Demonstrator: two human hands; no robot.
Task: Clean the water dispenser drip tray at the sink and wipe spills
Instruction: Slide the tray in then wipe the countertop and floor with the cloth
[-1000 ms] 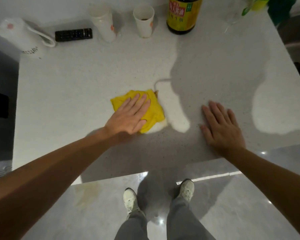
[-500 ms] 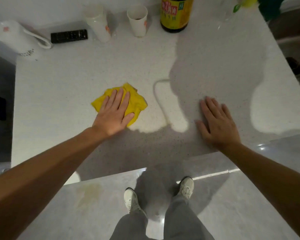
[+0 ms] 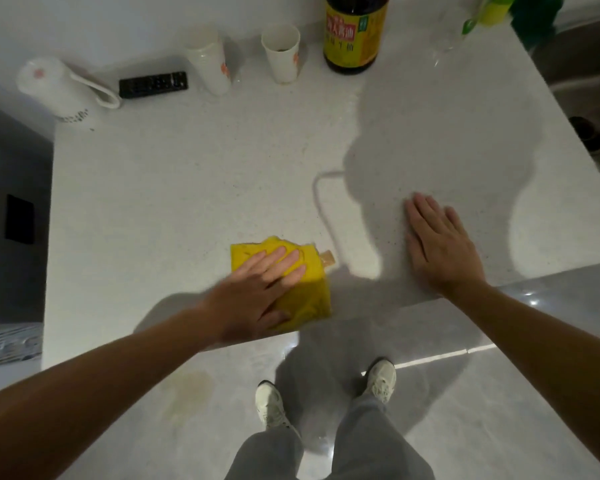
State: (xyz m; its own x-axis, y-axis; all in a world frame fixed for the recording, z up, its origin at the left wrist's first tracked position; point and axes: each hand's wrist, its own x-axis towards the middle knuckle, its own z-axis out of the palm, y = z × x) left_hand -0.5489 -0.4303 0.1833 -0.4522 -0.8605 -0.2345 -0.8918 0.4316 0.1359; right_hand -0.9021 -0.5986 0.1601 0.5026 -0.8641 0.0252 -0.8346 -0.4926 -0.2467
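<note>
A yellow cloth (image 3: 309, 292) lies on the white speckled counter (image 3: 174, 188), close to its front edge. My left hand (image 3: 257, 292) presses flat on the cloth with the fingers together and stretched forward. My right hand (image 3: 440, 247) rests flat on the bare counter to the right of the cloth, palm down, holding nothing. A thin wet streak (image 3: 321, 202) curves across the counter between the two hands. The metal sink (image 3: 589, 109) shows at the far right edge. No drip tray is in view.
Along the back wall stand a white kettle (image 3: 54, 88), a black remote (image 3: 153, 84), two white paper cups (image 3: 208, 64) (image 3: 280, 53) and a dark sauce bottle (image 3: 354, 32). A green and yellow item (image 3: 499, 8) sits by the sink. My feet stand on glossy floor below.
My left hand has slid the yellow cloth from the left side of the counter back right and toward the front edge. My right hand has stayed flat in place.
</note>
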